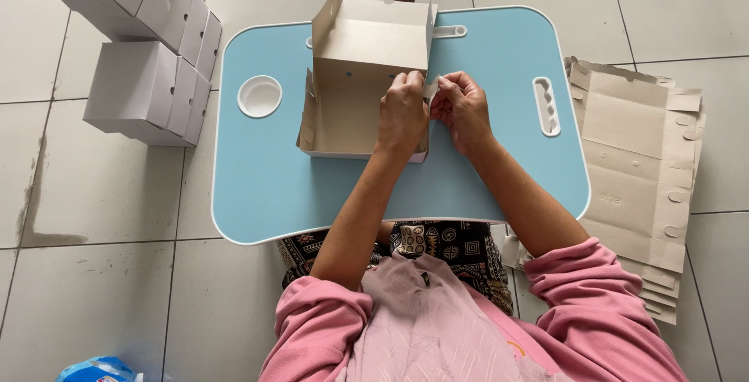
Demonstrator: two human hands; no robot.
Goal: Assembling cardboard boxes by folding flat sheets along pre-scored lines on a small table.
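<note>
- Floor (101,195): pale tiles with grey grout; a dark stain near the left edge.
- Surface (265,187): low light-blue lap table with a white rim, a round white cup recess (259,95) at left and a slotted white handle cut-out (546,106) at right.
- Stack of flat cardboard blanks (636,163): grey-brown, unfolded, lying on the floor just right of the surface, tabs and notches along the right edge. Faint marking on one panel, too small to tell.
- Finished white boxes (148,89): plain cubes, no labels seen, stacked on the floor at upper left, well apart from the hands.
- Half-folded box (351,109): on the surface, centre-left; white outside, grey-brown inside, rear flap upright, top open.
- Left hand (402,113): closed over the right wall of the box, fingers curled on its rim.
- Right hand (462,109): touching the left hand, thumb and fingers pinched on a small white tab (431,88) at that wall.
- Blue-and-white packet (97,369): bottom left corner, partly cut off.
- Risk, judged: the pinched tab could crease or tear if pushed off its slot; pressure on one wall could skew the box or slide it across the smooth surface.
</note>
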